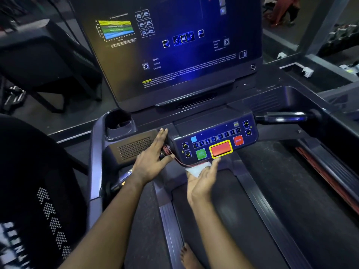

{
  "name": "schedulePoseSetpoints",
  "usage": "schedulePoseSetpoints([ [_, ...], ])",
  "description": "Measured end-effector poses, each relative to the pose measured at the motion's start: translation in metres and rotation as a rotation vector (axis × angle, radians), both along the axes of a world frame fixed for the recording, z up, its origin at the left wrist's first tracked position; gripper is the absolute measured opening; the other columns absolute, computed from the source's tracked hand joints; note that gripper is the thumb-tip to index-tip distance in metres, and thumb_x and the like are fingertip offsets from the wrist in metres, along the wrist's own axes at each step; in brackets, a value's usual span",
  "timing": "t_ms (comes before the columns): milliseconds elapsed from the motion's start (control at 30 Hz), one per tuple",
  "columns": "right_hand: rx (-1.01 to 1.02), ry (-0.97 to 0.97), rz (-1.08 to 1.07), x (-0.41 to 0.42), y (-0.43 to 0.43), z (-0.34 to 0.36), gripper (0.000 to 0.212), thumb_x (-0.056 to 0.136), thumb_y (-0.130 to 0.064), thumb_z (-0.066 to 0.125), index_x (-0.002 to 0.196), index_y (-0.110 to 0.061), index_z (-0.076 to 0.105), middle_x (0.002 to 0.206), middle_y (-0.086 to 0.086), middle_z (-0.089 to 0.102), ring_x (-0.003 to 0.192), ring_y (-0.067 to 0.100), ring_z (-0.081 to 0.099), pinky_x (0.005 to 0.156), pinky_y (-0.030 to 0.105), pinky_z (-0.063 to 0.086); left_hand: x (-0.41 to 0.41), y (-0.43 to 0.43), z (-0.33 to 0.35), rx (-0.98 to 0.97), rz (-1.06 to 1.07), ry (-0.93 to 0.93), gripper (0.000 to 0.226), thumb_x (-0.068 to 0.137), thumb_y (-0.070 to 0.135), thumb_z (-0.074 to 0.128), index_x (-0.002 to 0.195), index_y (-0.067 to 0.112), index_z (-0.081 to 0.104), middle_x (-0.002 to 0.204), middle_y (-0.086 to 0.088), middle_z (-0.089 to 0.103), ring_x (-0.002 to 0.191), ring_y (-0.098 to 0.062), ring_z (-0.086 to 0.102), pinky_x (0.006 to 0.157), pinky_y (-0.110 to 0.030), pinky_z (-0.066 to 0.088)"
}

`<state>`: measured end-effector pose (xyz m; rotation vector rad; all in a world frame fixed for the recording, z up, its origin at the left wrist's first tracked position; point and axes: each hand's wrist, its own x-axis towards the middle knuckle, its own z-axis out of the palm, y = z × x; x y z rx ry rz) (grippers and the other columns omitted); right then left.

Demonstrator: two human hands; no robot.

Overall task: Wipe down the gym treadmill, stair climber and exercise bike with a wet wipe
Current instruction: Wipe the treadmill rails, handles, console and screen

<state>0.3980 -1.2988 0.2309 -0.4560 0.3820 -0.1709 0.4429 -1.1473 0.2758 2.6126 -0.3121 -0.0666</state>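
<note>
Wet wipe (196,168), white and bunched, lies on the upturned right hand (204,181) at the lower front edge of the treadmill keypad panel (213,133), just below the yellow-framed red button (221,148). Head view only. Right fingers are straight and press the wipe up against the panel edge; slight blur there. Left hand (153,158) lies flat with fingers extended against the panel's left end, holding nothing, beside the speaker grille (134,148). Red cord (179,162) runs under the left thumb toward the wipe. Green button (201,153) and STOP button (238,140) flank the red one. Display screen (174,45) is lit blue above. Bare foot (189,257) stands by the treadmill belt (233,210).
</note>
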Motion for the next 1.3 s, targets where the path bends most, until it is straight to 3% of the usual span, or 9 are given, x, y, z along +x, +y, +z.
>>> schedulePoseSetpoints([
  [200, 0.008, 0.182, 0.081, 0.004, 0.017, 0.012, 0.067, 0.096, -0.061, 0.042, 0.141, -0.012, 0.052, 0.133, 0.019, 0.064, 0.122, 0.037, 0.062, 0.098, 0.046, 0.052, -0.002, 0.002, -0.001, -0.040, 0.013, 0.009, 0.074, 0.091, 0.058, 0.039, 0.153, 0.060, 0.000, 0.162, 0.036, 0.002, 0.147, -0.012, 0.035, 0.103, -0.046, 0.042],
  [333, -0.245, 0.358, 0.137, -0.018, 0.008, -0.006, 0.019, 0.097, -0.002, 0.055, 0.111, 0.010, 0.060, 0.109, 0.035, 0.064, 0.096, 0.041, 0.065, 0.078, 0.040, 0.056, 0.000, 0.002, -0.001, -0.028, 0.021, 0.030, 0.068, 0.096, 0.055, 0.041, 0.153, 0.062, 0.004, 0.162, 0.036, 0.005, 0.147, -0.010, 0.033, 0.103, -0.046, 0.040],
  [500, -0.726, 0.267, 0.412, -0.032, -0.023, 0.009, 0.026, 0.091, 0.011, 0.049, 0.097, -0.001, 0.072, 0.089, 0.015, 0.074, 0.078, 0.029, 0.072, 0.067, 0.031, 0.056, -0.018, -0.010, -0.002, -0.334, 0.169, -0.171, 0.046, 0.096, 0.011, 0.060, 0.142, 0.013, 0.057, 0.153, -0.001, 0.048, 0.139, -0.018, 0.042, 0.116, -0.033, 0.032],
  [633, -0.975, 0.153, 0.546, -0.029, -0.037, 0.025, 0.019, 0.091, 0.003, 0.065, 0.100, -0.011, 0.074, 0.086, 0.000, 0.074, 0.080, 0.016, 0.066, 0.062, 0.015, 0.050, -0.063, -0.026, -0.017, -0.448, 0.360, -0.406, 0.008, 0.095, 0.026, 0.057, 0.095, 0.025, 0.066, 0.090, 0.013, 0.062, 0.085, -0.015, 0.056, 0.077, -0.032, 0.047],
  [767, -1.052, 0.021, 0.643, -0.022, -0.034, 0.038, 0.016, 0.088, -0.006, 0.075, 0.103, -0.009, 0.070, 0.092, 0.007, 0.075, 0.080, 0.015, 0.066, 0.068, 0.028, 0.053, -0.087, -0.037, -0.022, -0.682, 0.295, 0.031, 0.029, 0.092, 0.052, 0.057, 0.094, 0.025, 0.067, 0.081, 0.007, 0.068, 0.073, -0.004, 0.057, 0.072, -0.035, 0.049],
  [900, -1.387, 0.092, 0.524, -0.013, -0.036, 0.040, 0.017, 0.081, -0.005, 0.080, 0.094, -0.007, 0.070, 0.090, 0.007, 0.074, 0.086, 0.022, 0.070, 0.079, 0.034, 0.055, -0.094, -0.036, -0.029, -0.518, 0.483, -0.144, 0.009, 0.095, 0.024, 0.065, 0.090, 0.019, 0.058, 0.066, 0.005, 0.062, 0.059, -0.006, 0.055, 0.059, -0.033, 0.042],
  [1067, -1.606, -0.031, -0.116, 0.019, -0.060, 0.054, 0.013, 0.084, -0.004, 0.072, 0.097, -0.007, 0.071, 0.097, 0.008, 0.072, 0.096, 0.032, 0.067, 0.086, 0.035, 0.050, -0.093, -0.069, -0.023, -0.484, 0.968, -0.170, 0.022, 0.097, 0.010, 0.056, 0.117, 0.011, 0.066, 0.087, -0.029, 0.069, 0.081, -0.048, 0.064, 0.068, -0.048, 0.049],
  [1200, -2.043, -0.153, 0.141, 0.063, -0.072, 0.049, 0.039, 0.097, -0.026, 0.064, 0.133, -0.012, 0.064, 0.144, 0.009, 0.057, 0.140, 0.028, 0.044, 0.122, 0.044, 0.022, -0.077, -0.131, -0.018, -0.647, 0.888, -0.173, 0.040, 0.097, -0.003, 0.048, 0.135, 0.002, 0.059, 0.104, -0.028, 0.069, 0.095, -0.043, 0.066, 0.079, -0.043, 0.044],
  [1300, -2.241, -0.205, 0.143, 0.069, -0.081, 0.030, 0.042, 0.102, -0.041, 0.047, 0.134, -0.019, 0.064, 0.141, 0.001, 0.060, 0.138, 0.024, 0.043, 0.123, 0.045, 0.013, -0.080, -0.162, -0.020, -0.776, 0.826, -0.158, 0.054, 0.100, -0.008, 0.042, 0.153, -0.001, 0.037, 0.156, -0.021, 0.041, 0.144, -0.032, 0.042, 0.118, -0.026, 0.031],
])
